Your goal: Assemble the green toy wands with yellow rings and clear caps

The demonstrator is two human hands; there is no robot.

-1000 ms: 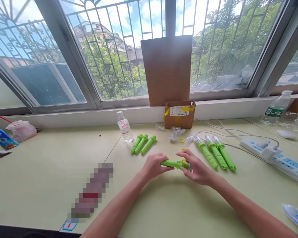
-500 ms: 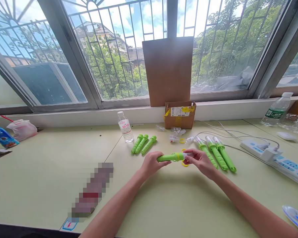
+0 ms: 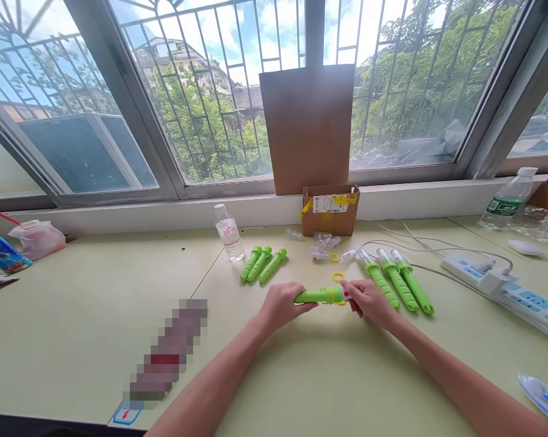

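My left hand [image 3: 283, 305] is closed around the rear of a green plastic tube [image 3: 319, 296] with a ribbed neck, held level above the table. At the tube's right end, the fingers of my right hand [image 3: 367, 300] pinch a clear-white cap [image 3: 346, 295] with a red spot. The cap meets the neck; how deep it sits is hidden by the fingers. A yellow ring [image 3: 338, 277] shows just behind the cap. Three capless green tubes [image 3: 257, 264] lie beyond my left hand. Beyond my right hand rest three green tubes with clear caps [image 3: 394, 282].
Loose clear caps [image 3: 319, 252] lie before a small cardboard box [image 3: 331, 212]. A water bottle [image 3: 229, 233] stands left of it. On the right are a white power strip [image 3: 505, 291] with cables and another bottle [image 3: 508, 197]. A pixelated object [image 3: 169, 352] lies at left.
The tube and both hands have shifted slightly toward me and right. My right fingers have turned around the cap, and its red spot now shows.
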